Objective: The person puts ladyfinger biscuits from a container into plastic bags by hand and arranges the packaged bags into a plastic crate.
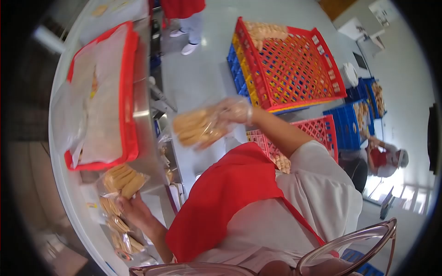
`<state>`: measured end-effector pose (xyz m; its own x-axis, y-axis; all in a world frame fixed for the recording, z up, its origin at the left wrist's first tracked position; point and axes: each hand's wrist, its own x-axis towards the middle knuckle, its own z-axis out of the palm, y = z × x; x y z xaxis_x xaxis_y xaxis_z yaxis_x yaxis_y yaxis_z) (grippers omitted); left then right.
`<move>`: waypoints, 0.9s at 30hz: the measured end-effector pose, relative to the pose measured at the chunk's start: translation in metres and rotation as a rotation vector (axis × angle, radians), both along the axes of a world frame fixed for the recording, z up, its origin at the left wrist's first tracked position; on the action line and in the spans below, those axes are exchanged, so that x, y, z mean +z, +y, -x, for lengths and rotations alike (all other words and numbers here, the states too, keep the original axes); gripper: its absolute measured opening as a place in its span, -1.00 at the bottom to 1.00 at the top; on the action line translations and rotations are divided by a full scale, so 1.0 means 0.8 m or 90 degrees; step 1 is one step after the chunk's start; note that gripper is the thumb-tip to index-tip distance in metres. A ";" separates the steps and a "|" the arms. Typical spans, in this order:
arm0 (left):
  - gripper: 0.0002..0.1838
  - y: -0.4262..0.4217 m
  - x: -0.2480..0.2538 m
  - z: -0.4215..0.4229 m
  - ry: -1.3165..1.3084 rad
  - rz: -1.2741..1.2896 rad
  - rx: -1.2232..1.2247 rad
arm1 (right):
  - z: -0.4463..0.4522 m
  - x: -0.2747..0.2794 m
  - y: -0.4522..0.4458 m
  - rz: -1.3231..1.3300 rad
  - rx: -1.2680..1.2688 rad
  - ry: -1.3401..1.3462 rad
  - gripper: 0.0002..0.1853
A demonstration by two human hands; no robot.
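Note:
My right hand [235, 112], in a clear plastic glove, grips a clear bag of breadsticks [195, 128] in front of my red apron. This bag is blurred by motion. At lower left, my left hand [136, 212] is closed on the lower edge of another bag of breadsticks [122, 179], beside the near end of a red crate. Its fingers are partly hidden by the bag. More bagged breadsticks [117, 224] lie in a row on the counter next to my left wrist.
The paper-lined red crate [131, 92] stands on the metal counter. Stacked crates [299, 69], red on top, rise from the floor ahead, with bread in one corner. Another red crate [317, 129] is by my right arm. One person [182, 23] stands beyond the counter, another [386, 158] at right near blue crates [345, 124].

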<state>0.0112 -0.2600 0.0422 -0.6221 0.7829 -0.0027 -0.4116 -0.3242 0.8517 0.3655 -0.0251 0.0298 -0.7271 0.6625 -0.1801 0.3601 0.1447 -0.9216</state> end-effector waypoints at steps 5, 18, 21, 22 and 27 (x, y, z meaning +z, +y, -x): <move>-0.67 0.176 0.000 -0.140 -0.004 0.090 -0.109 | -0.222 0.011 0.067 -0.164 -0.287 -0.110 -0.58; -0.90 0.463 -0.161 -0.552 0.120 0.296 -0.577 | -0.513 -0.106 0.133 -0.261 -0.397 -0.525 -0.65; -0.90 0.468 -0.242 -0.606 0.738 0.112 -0.625 | -0.517 -0.176 0.159 -0.208 -0.307 -0.528 -0.62; -0.89 0.463 -0.240 -0.622 0.848 0.137 -0.662 | -0.508 -0.195 0.163 -0.077 -0.269 -0.498 -0.65; -0.84 0.423 -0.274 -0.628 1.147 0.073 -0.717 | -0.429 -0.189 0.163 0.018 -0.118 -0.411 -0.71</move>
